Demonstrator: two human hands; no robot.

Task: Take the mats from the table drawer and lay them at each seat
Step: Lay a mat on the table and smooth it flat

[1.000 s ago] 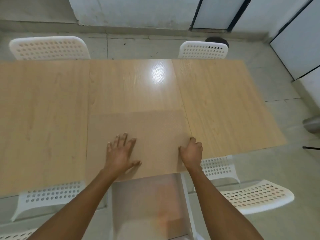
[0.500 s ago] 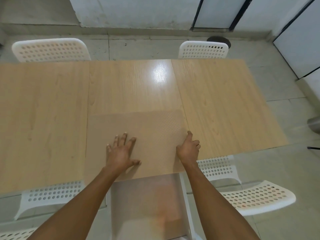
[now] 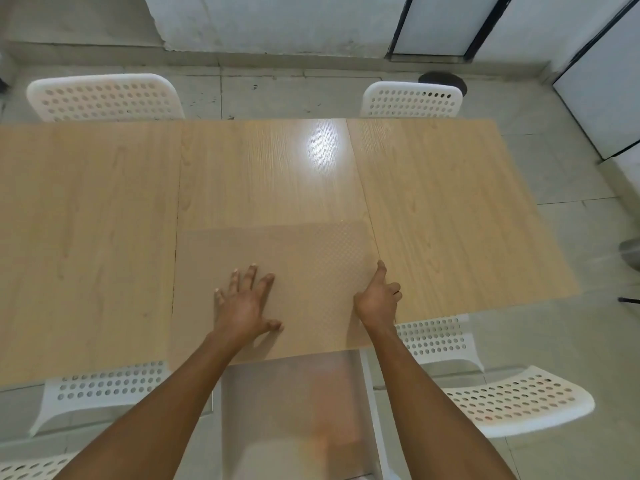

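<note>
Translucent mat [image 3: 277, 258] overhangs table [image 3: 450, 209] edge under both hands.

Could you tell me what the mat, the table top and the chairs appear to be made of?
Mat: thin, translucent, probably plastic; the wood grain shows through its dotted texture. Table: light wood or wood-look laminate with a glossy finish, since it reflects a bright glare. Chairs: white moulded plastic, smooth, perforated with rows of holes.

Plain dining area. Wooden table [image 3: 450, 209] with white perforated chairs [image 3: 104, 97] on both sides. Tiled floor [image 3: 277, 91], scuffed white wall [image 3: 277, 19].
</note>
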